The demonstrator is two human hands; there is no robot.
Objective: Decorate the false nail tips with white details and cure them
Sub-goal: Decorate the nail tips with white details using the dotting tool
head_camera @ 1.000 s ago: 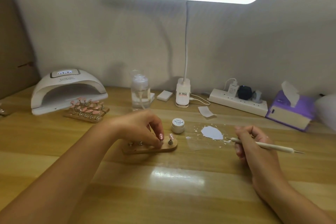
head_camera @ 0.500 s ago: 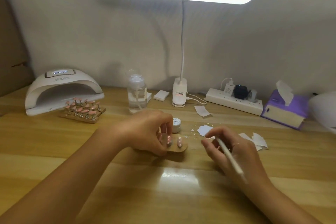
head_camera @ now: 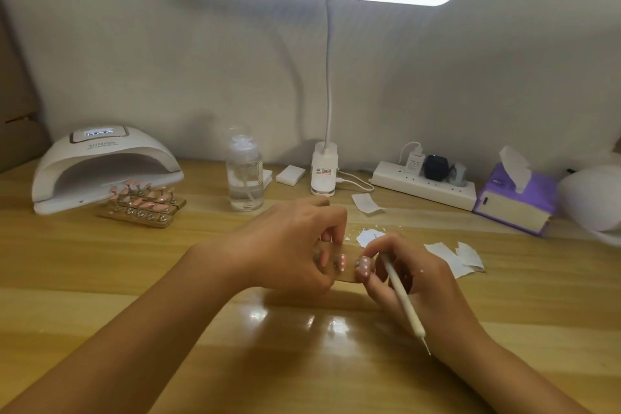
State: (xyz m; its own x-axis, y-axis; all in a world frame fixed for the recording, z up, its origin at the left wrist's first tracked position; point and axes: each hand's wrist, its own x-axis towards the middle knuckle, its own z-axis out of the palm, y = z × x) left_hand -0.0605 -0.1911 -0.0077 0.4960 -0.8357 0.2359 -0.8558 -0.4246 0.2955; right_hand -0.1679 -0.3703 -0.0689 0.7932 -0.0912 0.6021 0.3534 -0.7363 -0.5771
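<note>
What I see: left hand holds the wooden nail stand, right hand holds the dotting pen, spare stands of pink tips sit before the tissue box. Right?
Not quite. In the head view the spare stands of pink tips sit before the nail curing lamp, not the tissue box. The left hand does hold the wooden nail stand, the right hand the dotting pen.

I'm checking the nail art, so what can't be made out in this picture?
Head view:
- Front tip of the dotting pen: hidden by the right hand.
- Left part of the wooden holder: covered by the left hand.
- Display on the curing lamp: too blurred to read.
</note>
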